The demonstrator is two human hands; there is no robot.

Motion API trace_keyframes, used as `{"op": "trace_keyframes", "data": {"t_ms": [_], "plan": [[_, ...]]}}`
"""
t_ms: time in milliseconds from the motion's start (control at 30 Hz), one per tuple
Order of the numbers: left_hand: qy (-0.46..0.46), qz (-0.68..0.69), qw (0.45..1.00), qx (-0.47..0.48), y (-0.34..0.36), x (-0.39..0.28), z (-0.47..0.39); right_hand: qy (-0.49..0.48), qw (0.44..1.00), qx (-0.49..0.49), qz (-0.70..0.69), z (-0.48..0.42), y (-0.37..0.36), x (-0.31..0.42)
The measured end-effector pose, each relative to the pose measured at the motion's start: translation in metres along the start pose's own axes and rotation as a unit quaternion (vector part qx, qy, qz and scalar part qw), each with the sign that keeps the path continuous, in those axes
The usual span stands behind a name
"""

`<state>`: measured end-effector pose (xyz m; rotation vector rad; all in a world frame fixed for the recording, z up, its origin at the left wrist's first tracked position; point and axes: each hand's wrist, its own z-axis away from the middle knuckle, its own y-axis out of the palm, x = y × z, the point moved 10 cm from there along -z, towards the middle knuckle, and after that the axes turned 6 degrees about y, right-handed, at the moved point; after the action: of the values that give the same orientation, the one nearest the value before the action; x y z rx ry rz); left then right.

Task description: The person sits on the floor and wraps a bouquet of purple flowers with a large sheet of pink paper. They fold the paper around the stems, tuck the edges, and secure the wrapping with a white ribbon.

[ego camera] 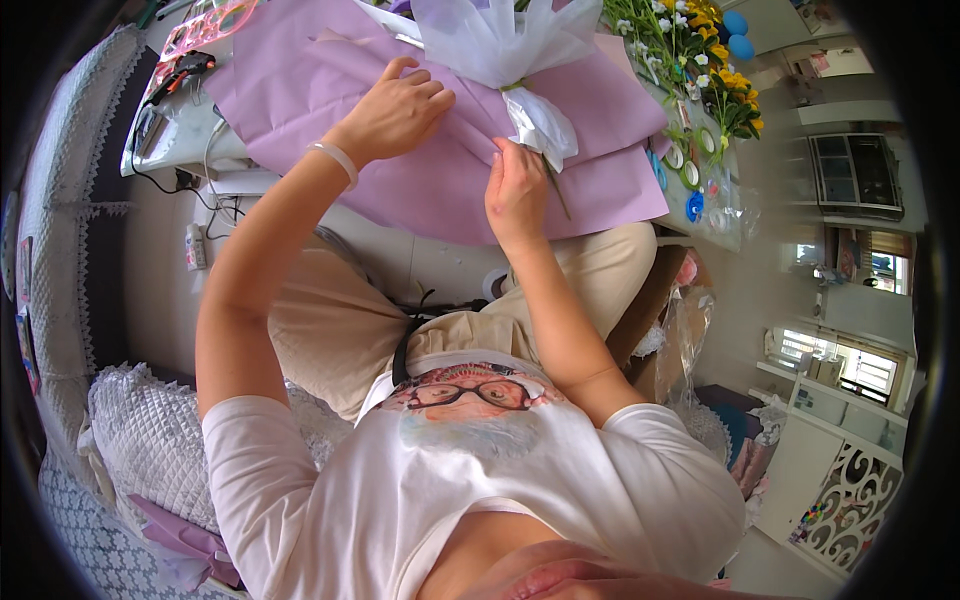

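Observation:
Large sheets of purple wrapping paper (322,97) lie over the table before me. On them rests a bouquet in white translucent wrap (502,45), tied at its neck with a green band (513,86); a white wrapped lower end (540,124) and a thin green stem (559,191) point towards me. My left hand (401,109) lies on the paper left of the bouquet, fingers curled; whether they grip it is hidden. My right hand (517,187) pinches a fold of the purple paper with thumb and forefinger, close beside the wrapped lower end.
At the right stand yellow and white flowers (739,94), green tape rolls (690,174), blue-handled scissors (657,169) and a blue ribbon roll (695,205). A glue gun (184,75) with its cord lies at the left. A cardboard box (649,300) is beside my leg.

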<state>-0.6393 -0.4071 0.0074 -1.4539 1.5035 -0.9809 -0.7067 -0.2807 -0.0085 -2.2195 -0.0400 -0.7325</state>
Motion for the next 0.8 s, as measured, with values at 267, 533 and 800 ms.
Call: {"op": "trace_keyframes", "data": {"t_ms": [267,533,800], "plan": [[-0.032,-0.001,0.998,-0.059,0.005,0.004,-0.004,-0.024,0.995,-0.003,0.099,-0.068,-0.045,-0.004],[-0.040,0.042,0.996,-0.071,0.006,0.002,-0.008,0.155,0.934,0.284,-0.150,-0.089,0.068,-0.083],[-0.112,0.000,0.975,-0.192,-0.011,-0.008,0.019,0.208,0.845,0.345,-0.352,-0.066,0.070,-0.054]]}}
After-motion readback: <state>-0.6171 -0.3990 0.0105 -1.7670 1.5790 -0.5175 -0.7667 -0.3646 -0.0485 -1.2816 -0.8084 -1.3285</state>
